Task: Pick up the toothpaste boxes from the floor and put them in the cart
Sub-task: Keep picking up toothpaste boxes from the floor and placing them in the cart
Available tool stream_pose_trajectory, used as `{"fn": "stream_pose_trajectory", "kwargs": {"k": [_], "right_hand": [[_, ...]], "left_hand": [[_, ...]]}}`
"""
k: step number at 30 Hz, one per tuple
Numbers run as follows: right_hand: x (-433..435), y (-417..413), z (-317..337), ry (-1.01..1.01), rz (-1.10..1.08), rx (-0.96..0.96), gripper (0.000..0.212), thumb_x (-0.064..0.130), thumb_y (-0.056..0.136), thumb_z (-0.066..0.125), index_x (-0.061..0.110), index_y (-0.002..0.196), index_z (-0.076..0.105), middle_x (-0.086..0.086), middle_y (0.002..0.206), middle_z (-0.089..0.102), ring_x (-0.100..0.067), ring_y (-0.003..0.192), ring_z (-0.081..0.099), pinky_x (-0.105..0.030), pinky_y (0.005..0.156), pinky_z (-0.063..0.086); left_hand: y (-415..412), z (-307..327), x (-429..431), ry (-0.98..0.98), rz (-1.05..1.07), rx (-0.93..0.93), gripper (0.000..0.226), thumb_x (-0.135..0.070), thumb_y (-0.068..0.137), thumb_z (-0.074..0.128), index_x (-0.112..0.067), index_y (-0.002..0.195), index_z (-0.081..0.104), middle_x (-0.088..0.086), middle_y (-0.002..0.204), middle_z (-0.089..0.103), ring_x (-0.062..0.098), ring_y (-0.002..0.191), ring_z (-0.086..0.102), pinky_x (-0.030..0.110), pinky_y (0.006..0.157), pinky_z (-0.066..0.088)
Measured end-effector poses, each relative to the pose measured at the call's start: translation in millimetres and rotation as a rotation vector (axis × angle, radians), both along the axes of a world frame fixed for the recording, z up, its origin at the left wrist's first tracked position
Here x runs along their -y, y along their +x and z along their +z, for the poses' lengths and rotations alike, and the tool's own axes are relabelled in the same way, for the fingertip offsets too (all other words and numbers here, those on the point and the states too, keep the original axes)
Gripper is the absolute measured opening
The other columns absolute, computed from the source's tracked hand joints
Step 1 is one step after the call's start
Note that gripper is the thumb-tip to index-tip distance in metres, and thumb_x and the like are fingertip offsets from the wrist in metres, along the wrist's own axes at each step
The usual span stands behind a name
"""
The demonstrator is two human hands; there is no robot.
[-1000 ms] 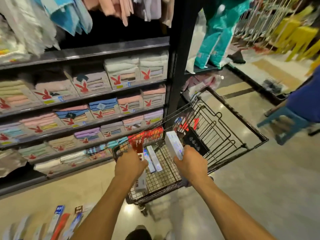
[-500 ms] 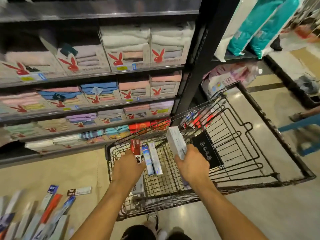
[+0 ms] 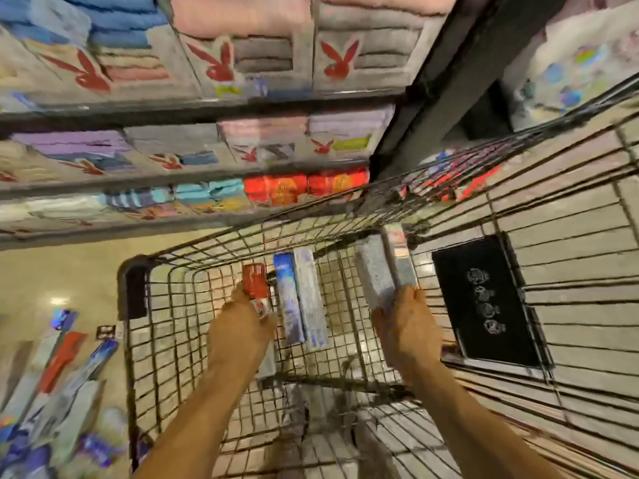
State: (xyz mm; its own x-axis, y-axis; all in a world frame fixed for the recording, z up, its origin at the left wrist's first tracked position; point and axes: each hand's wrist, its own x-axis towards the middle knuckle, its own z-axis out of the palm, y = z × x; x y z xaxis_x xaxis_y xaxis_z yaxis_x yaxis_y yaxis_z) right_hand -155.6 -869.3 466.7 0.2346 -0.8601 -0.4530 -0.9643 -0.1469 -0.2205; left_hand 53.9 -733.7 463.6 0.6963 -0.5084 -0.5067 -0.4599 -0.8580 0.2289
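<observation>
red rabbit-head logos (image 3: 337, 62) on shelved towel boxes (image 3: 262, 46), no lettering legible

Glossy beige floor (image 3: 62, 267), strewn at lower left with toothpaste boxes (image 3: 60, 357), blurred and probably overlapping. Standing on it, a wire cart (image 3: 136, 288); inside, lying side by side, two boxes (image 3: 301, 299).

Shop aisle — I look down into a wire cart (image 3: 221, 235) beside long shelves (image 3: 138, 113) stacked with packaged towels (image 3: 242, 53).
</observation>
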Motion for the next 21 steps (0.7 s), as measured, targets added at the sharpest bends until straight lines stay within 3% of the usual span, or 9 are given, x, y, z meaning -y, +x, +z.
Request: {"fn": "stream_pose_trajectory", "kwargs": {"k": [3,8,12,17,21], "right_hand": [[10.4,1.3,-49.6,0.001,-0.022,0.047,0.033,0.035,0.092,0.061,0.015,0.115,0.051,-0.006,0.109,0.053,-0.027,0.096,0.059,-0.041,0.072,0.057],[23.2,12.2,-103.9,-0.030,-0.115,0.039,0.038,0.038,0.093,0.063,0.013,0.117,0.048,-0.010,0.111,0.058,-0.030,0.096,0.061,-0.043,0.074,0.055],[26.9,16.6,-127.1,-0.042,-0.103,0.024,0.043,0.043,0.095,0.058,0.009,0.121,0.049,-0.013,0.114,0.059,-0.034,0.100,0.062,-0.050,0.079,0.056],[33.2,20.4,-142.2,-0.070,-0.152,0.026,0.051,0.045,0.095,0.055,0.011,0.133,0.046,-0.011,0.125,0.055,-0.031,0.113,0.053,-0.049,0.096,0.049],[33.6,18.7,-145.8,-0.108,-0.116,0.024,0.058,0.045,0.095,0.057,0.008,0.137,0.045,-0.014,0.131,0.054,-0.033,0.117,0.053,-0.046,0.095,0.049]], "left_hand": [[2.3,-52.5,5.6,0.026,0.056,0.012,0.056,-0.046,0.088,0.068,-0.005,0.118,0.047,0.018,0.101,0.067,0.039,0.092,0.066,0.038,0.068,0.044],[-0.8,-108.6,4.9,0.005,0.067,0.014,0.064,-0.054,0.085,0.068,-0.004,0.116,0.043,0.016,0.095,0.065,0.038,0.085,0.064,0.036,0.062,0.043],[-4.5,-122.4,4.7,-0.038,0.061,0.059,0.059,-0.047,0.086,0.071,-0.002,0.113,0.045,0.016,0.091,0.064,0.039,0.081,0.064,0.033,0.060,0.034],[-3.6,-132.1,8.9,-0.084,0.098,0.034,0.062,-0.048,0.085,0.072,-0.008,0.125,0.046,0.009,0.101,0.063,0.032,0.090,0.064,0.032,0.066,0.038],[-3.3,-133.6,14.7,-0.093,0.083,0.034,0.063,-0.050,0.084,0.073,-0.009,0.121,0.043,0.011,0.100,0.062,0.033,0.088,0.063,0.033,0.064,0.042]]}}
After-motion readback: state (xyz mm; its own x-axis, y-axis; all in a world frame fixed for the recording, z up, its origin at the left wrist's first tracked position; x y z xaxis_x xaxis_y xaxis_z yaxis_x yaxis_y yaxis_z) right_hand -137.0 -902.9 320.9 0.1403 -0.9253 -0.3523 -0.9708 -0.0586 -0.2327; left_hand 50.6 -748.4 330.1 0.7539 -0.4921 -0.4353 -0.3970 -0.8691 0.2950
